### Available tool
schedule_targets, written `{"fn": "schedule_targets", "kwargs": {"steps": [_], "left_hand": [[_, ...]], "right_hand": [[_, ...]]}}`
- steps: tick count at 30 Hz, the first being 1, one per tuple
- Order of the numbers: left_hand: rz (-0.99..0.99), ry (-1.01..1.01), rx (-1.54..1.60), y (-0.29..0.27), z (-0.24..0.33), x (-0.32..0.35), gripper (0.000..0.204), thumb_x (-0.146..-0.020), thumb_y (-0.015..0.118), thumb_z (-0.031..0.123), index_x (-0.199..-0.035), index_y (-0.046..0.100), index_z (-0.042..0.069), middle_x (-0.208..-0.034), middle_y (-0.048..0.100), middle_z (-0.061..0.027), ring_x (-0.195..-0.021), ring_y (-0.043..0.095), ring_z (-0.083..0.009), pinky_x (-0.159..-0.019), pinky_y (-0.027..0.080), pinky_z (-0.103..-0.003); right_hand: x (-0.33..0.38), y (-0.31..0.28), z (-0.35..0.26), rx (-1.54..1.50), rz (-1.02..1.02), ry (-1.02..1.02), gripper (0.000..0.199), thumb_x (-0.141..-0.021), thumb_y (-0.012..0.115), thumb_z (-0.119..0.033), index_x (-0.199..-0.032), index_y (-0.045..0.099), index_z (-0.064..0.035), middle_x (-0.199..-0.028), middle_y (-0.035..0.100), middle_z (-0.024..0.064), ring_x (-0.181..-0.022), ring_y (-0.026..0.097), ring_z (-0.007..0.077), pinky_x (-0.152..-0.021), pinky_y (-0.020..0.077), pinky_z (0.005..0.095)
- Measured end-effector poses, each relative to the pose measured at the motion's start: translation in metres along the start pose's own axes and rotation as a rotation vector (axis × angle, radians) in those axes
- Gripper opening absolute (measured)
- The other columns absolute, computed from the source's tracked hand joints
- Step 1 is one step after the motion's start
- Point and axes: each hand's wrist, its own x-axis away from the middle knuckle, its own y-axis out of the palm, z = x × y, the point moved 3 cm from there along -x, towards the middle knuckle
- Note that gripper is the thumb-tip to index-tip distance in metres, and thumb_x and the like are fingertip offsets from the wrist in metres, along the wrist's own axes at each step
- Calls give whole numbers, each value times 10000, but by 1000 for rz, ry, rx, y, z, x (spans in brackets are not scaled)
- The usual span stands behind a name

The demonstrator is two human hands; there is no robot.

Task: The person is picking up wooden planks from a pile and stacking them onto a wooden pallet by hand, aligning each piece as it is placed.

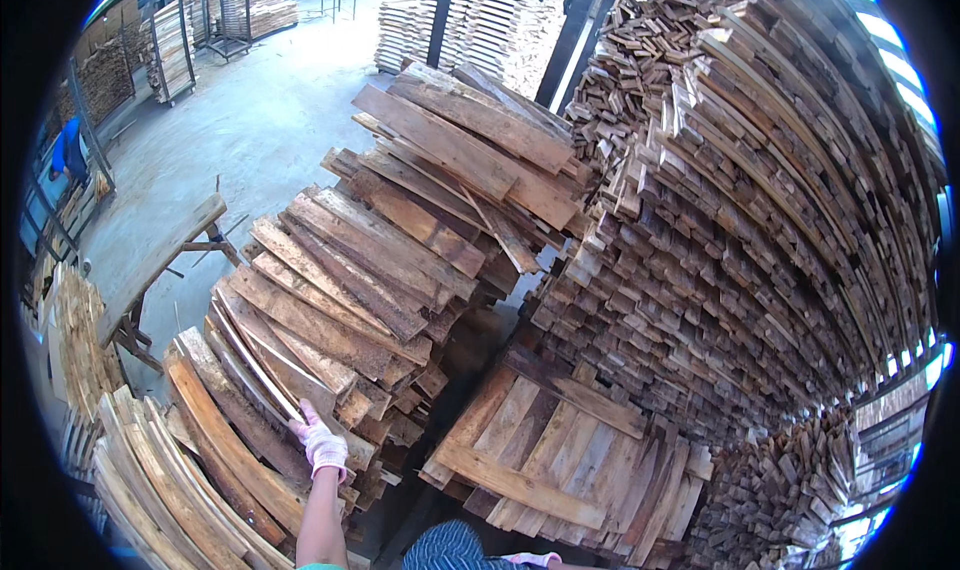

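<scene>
One rough plank (262,370) atop stack, fingers of gloved left hand (322,443) clamped on its end; judged stiff, splintery, heavy-ish, best gripped w/ both hands; right hand (532,560) fingers can't be told.

A grey concrete floor (262,120) filled the upper left of the frame and carried everything. On it stood a leaning stack of rough planks (400,230) at centre, a towering wall of short wood pieces (760,220) at right, a low pile of boards (560,460) at lower centre, and a wooden sawhorse bench (160,265) at left.
</scene>
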Motion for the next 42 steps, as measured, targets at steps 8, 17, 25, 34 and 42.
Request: {"fn": "schedule_targets", "kwargs": {"steps": [8,17,25,34,42], "left_hand": [[276,-154,601,-7,-31,-25,1250,-742,756,-8,-1633,-91,217,-1576,241,-333,-1375,446,-436,-1175,389,-427],[-315,-47,1704,-67,-45,66,654,-767,807,94,-1344,503,38,-1142,659,-108,-1019,672,-287,-899,588,-439],[-366,22,1690,-53,-81,237,843,-737,845,198,-1463,441,53,-1209,649,-113,-1021,686,-277,-911,591,-444],[-740,129,1412,14,-32,343,686,-769,778,41,-1382,474,79,-1161,658,-82,-992,666,-197,-868,567,-354],[-1515,24,1093,104,71,513,772,-766,792,67,-1448,430,44,-1152,680,-270,-966,723,-392,-827,626,-510]], "right_hand": [[12,17,22,-8,-42,-22,276,-984,536,-239,-1146,690,-76,-1059,699,189,-1024,672,336,-908,540,420],[19,15,29,25,-45,-7,272,-1003,506,-220,-1157,688,-89,-1069,698,181,-1037,673,322,-913,539,408],[32,22,43,110,-80,-36,274,-1020,480,-204,-1167,687,-101,-1077,697,173,-1049,673,309,-917,538,398],[57,47,102,303,-64,-562,283,-1039,450,-186,-1179,685,-115,-1087,696,165,-1063,673,294,-922,537,387],[138,-59,94,-1742,91,-230,889,-894,603,-711,-1479,476,-55,-1433,566,180,-1304,543,295,-1130,418,455]]}}
